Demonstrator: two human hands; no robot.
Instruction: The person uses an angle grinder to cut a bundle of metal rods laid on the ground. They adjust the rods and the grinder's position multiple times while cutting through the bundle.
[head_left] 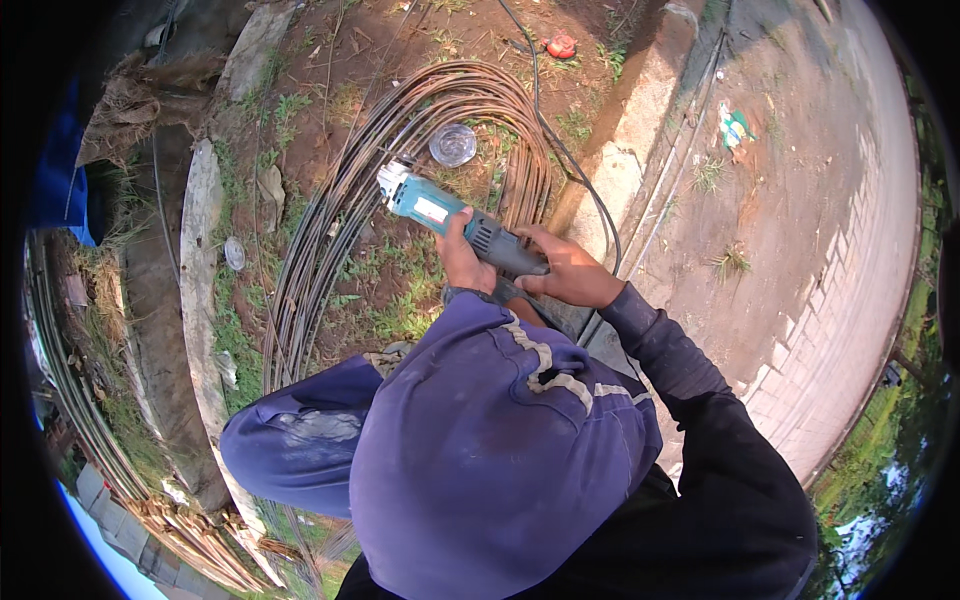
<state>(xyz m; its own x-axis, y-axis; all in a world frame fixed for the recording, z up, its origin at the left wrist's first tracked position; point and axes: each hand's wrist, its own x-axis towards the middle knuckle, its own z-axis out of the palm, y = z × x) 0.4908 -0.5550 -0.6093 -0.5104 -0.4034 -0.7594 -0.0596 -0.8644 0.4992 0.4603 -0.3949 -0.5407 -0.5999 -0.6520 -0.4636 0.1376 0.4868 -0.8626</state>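
Note:
Both my hands are on a teal and grey angle grinder (420, 205), held at a slant over a bent bundle of rusty steel rods (305, 290). My left hand (462, 255) wraps round the middle of its body, fingers closed on it. My right hand (575, 270) grips the dark rear end. The grinder's silver head points up and left, above the rods; whether it touches them I cannot tell. A round clear plastic item (452, 145) lies inside the bend of the bundle. A black cord (548, 130) runs along its right side.
A concrete kerb (640, 100) borders pavement (760, 250) on the right. A red item (561, 46) lies on the soil. At left are a pale concrete strip (200, 260), more long rods (85, 380) and blue sheeting (75, 200). My purple-clad knees (300, 430) are below.

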